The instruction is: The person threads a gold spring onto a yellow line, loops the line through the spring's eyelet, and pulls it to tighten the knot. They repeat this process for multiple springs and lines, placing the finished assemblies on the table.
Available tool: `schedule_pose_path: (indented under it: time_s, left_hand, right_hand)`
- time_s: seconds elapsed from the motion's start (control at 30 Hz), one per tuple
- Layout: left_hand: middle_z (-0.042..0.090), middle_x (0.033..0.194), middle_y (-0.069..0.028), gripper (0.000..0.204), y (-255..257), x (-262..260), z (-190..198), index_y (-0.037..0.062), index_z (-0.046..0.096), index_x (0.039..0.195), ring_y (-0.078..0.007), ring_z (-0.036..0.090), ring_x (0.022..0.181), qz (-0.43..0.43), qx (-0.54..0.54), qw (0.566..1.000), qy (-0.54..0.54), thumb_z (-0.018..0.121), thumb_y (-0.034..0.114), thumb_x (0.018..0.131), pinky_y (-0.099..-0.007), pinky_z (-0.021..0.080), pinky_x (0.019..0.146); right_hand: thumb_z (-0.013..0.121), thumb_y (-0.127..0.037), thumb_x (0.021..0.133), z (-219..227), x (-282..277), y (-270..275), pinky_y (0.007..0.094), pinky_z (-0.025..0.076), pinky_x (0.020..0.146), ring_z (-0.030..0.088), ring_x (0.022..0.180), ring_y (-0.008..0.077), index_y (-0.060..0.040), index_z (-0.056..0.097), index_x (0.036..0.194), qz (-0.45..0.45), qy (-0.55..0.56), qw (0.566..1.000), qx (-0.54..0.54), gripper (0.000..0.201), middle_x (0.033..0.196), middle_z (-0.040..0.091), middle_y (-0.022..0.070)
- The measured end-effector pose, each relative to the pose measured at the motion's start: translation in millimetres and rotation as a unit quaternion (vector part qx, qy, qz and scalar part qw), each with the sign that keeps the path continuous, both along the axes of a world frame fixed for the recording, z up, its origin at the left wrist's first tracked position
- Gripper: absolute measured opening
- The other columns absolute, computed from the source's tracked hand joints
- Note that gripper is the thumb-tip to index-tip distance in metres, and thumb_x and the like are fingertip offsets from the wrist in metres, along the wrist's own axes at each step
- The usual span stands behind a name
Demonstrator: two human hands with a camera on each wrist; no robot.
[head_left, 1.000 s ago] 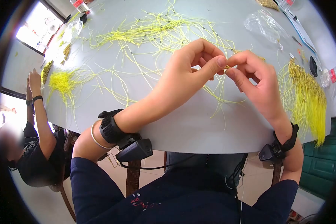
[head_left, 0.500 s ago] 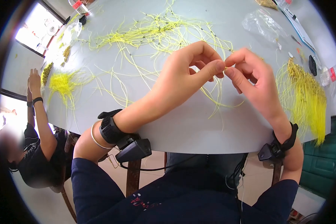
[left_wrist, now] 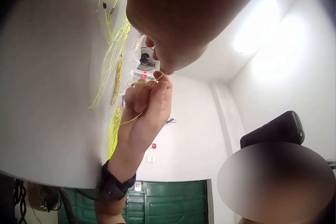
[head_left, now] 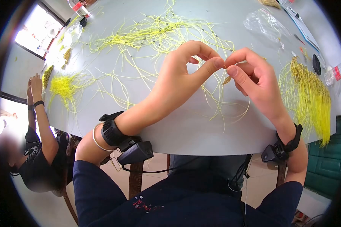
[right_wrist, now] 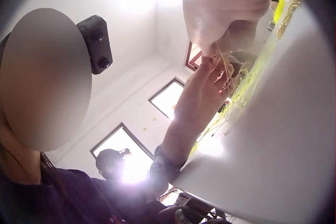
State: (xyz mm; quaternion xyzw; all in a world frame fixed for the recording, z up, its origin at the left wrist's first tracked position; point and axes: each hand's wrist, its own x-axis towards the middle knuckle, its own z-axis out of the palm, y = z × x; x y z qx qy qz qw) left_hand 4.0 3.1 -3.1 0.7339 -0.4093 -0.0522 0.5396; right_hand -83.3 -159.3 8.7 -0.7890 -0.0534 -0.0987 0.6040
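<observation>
Thumb and forefinger of my left hand (head_left: 191,66) pinch a thin yellow line close against the fingertips of my right hand (head_left: 255,77). My right hand pinches the same line just beside them. A small gold coiled wire spring (head_left: 226,80) hangs below the meeting fingertips in the head view. From the left wrist side, the spring (left_wrist: 140,84) sticks out sideways by the right fingers, and a strand of line (left_wrist: 135,118) loops down past that palm. In the right wrist view the pinched line (right_wrist: 223,53) is partly covered by the fingers.
Tangled yellow lines with dark beads (head_left: 155,30) spread over the grey table (head_left: 201,132). A bundle of gold springs with yellow lines (head_left: 310,98) lies at right, a loose yellow bundle (head_left: 66,85) at left. A plastic bag (head_left: 265,24) and bottle (head_left: 335,73) lie beyond. Another person sits left.
Both hands have drifted slightly left, still close together. The gold spring, earlier mostly hidden at the fingertips, now dangles below them, and the right fingers have shifted on the line.
</observation>
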Motion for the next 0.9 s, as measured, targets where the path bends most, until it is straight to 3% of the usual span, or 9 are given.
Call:
schedule_pose_path:
  time_s: [0.2,0.47,0.67,0.9]
  left_hand:
    - [0.059,0.084,-0.001,0.024,-1.0,-0.9,-0.6,0.0017,0.058,0.089,-0.0072,0.052,0.08,-0.008,-0.02,1.0,0.004,0.057,0.026,0.086,-0.024,0.041,0.076]
    - [0.055,0.083,-0.0015,0.022,-1.8,-6.2,4.0,0.0,0.052,0.098,-0.0059,0.051,0.074,-0.065,-0.081,0.982,0.155,0.06,0.016,0.085,-0.02,0.042,0.064]
    - [0.055,0.084,-0.0024,0.026,-2.0,-4.6,3.9,0.0008,0.047,0.105,-0.0063,0.051,0.075,-0.067,-0.098,0.983,0.143,0.059,0.012,0.085,-0.0201,0.042,0.062]
    - [0.053,0.091,-0.0038,0.027,-4.6,-3.1,-2.8,0.0014,0.048,0.104,-0.0086,0.052,0.085,-0.1,-0.091,0.985,0.105,0.062,0.007,0.081,-0.024,0.045,0.075]
  right_hand:
    - [0.056,-0.013,0.086,-1.6,0.7,-0.9,0.0179,0.021,0.042,0.033,0.047,0.0008,-0.0025,0.052,0.083,0.015,0.028,0.999,0.017,0.012,0.054,0.044,-0.0053]
    - [0.055,-0.013,0.088,-4.7,2.2,-1.8,0.0179,0.022,0.042,0.034,0.046,0.0015,-0.0052,0.047,0.077,0.03,0.02,0.998,0.055,0.015,0.052,0.04,-0.0051]
    - [0.053,-0.016,0.089,-3.6,2.3,-2.7,0.0179,0.022,0.042,0.034,0.045,0.0017,-0.0066,0.047,0.078,0.036,0.02,0.997,0.071,0.015,0.051,0.039,-0.0052]
    - [0.052,-0.018,0.089,-6.9,3.7,-4.0,0.0177,0.022,0.042,0.033,0.044,0.0015,-0.0074,0.047,0.079,0.03,0.011,0.996,0.084,0.015,0.05,0.039,-0.0052]
